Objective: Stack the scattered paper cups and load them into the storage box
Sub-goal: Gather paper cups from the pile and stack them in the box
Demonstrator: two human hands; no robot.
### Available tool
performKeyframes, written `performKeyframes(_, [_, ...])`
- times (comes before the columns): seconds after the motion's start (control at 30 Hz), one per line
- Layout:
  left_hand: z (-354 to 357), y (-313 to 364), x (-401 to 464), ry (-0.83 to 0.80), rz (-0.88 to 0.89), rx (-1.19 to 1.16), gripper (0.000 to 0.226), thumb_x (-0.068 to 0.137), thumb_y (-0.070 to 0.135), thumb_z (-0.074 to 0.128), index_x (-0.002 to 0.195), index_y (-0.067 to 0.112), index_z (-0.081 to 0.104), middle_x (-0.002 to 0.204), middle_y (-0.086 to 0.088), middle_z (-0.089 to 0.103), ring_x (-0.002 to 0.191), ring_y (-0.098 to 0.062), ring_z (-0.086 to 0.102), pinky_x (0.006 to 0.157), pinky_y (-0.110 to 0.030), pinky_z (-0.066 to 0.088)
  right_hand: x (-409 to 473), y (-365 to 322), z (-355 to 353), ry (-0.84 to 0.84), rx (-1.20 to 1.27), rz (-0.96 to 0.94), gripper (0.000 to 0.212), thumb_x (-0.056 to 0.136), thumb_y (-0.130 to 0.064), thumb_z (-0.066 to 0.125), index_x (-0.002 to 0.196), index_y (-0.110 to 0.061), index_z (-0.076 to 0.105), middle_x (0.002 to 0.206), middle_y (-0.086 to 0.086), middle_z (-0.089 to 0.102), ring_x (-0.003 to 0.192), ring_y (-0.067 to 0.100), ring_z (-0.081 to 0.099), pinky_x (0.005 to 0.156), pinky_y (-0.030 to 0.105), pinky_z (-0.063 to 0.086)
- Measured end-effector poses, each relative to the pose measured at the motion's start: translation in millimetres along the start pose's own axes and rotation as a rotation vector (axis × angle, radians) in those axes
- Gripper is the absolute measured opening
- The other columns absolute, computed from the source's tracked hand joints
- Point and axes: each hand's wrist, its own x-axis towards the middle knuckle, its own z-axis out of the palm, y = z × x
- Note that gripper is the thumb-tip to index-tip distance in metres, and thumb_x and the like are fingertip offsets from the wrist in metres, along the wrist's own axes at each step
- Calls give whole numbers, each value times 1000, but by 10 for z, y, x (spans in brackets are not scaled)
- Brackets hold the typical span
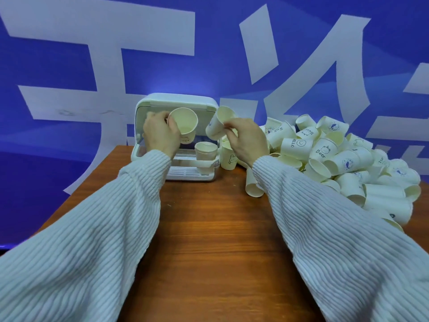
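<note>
A white storage box (178, 101) stands open at the far end of the wooden table, with a short stack of cups (205, 151) inside it at the right. My left hand (160, 134) grips a paper cup (184, 124) in front of the box, its mouth tilted toward me. My right hand (246, 138) pinches a second paper cup (218, 124) by its rim, tilted with its base down and to the left, close to the first cup. A big heap of scattered paper cups (343, 159) covers the right side of the table.
One printed cup (228, 160) stands upright just right of the box. Another cup (253, 184) lies on its side beside my right sleeve. The wooden table (209, 228) reaches toward me between my arms. A blue wall with white characters rises behind.
</note>
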Motion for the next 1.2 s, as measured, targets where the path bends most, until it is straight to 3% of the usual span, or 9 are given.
performKeyframes(0.13, [-43, -97, 35, 7, -18, 12, 29, 102, 20, 47, 108, 10, 73, 111, -12, 63, 91, -13, 46, 83, -30, 38, 94, -62, 140, -205, 1, -35, 27, 102, -22, 55, 122, -24, 74, 117, 3, 75, 111, 28, 64, 94, 46, 51])
performKeyframes(0.27, [-55, -168, 77, -28, -10, 27, 31, 102, 18, 45, 112, 10, 74, 112, -13, 59, 94, -19, 51, 84, -30, 37, 180, -101, 255, -448, -40, -58, 37, 104, -17, 46, 133, -22, 68, 129, 4, 71, 117, 27, 64, 100, 44, 51])
performKeyframes(0.4, [-31, -172, 90, -74, 8, 55, 31, 101, 18, 47, 121, 13, 70, 117, -12, 60, 108, -29, 58, 95, -42, 46, 193, -146, 399, -680, -139, -55, 42, 102, -10, 40, 133, -17, 67, 131, 11, 69, 118, 31, 63, 104, 47, 50])
performKeyframes(0.47, [-6, -153, 87, -78, 23, 36, 29, 101, 15, 50, 127, 13, 61, 120, -10, 62, 102, -23, 57, 86, -32, 42, 161, -145, 474, -742, -174, -52, 40, 100, -8, 39, 129, -11, 67, 124, 15, 71, 114, 34, 65, 101, 49, 51])
performKeyframes(0.57, [51, -105, 113, -71, 43, 24, 22, 100, 11, 52, 121, 13, 57, 113, -7, 61, 90, -16, 51, 77, -27, 35, 139, -117, 523, -624, -106, -21, 42, 101, -14, 41, 134, -13, 67, 130, 12, 71, 119, 30, 64, 102, 45, 52])
performKeyframes(0.73, [244, -9, 213, -91, 75, 0, 19, 100, 13, 55, 116, 12, 65, 113, -7, 64, 99, -20, 59, 81, -29, 44, 79, -14, 433, -240, 19, 65, 39, 103, -28, 48, 137, -23, 66, 130, -3, 71, 121, 18, 61, 101, 42, 53])
performKeyframes(0.93, [544, 106, 187, -171, 77, 35, 17, 99, 13, 54, 110, 13, 66, 111, -7, 64, 100, -22, 60, 85, -32, 49, -28, 168, 294, -200, -9, 47, 33, 100, -30, 52, 127, -26, 70, 112, -8, 73, 113, 16, 59, 95, 39, 52])
performKeyframes(1.03, [665, 103, 116, -265, 95, 178, 19, 98, 13, 54, 109, 12, 69, 111, -8, 64, 101, -26, 60, 82, -33, 43, -89, 277, 230, -199, -30, 53, 33, 98, -28, 54, 127, -25, 69, 112, -8, 72, 111, 16, 58, 95, 39, 51])
performKeyframes(1.2, [772, 45, -37, -408, 35, 422, 17, 94, 16, 58, 105, 14, 71, 107, -10, 67, 95, -31, 65, 79, -44, 56, -150, 417, 66, -213, -89, 100, 36, 99, -26, 54, 131, -22, 68, 117, -6, 73, 115, 19, 58, 94, 39, 49])
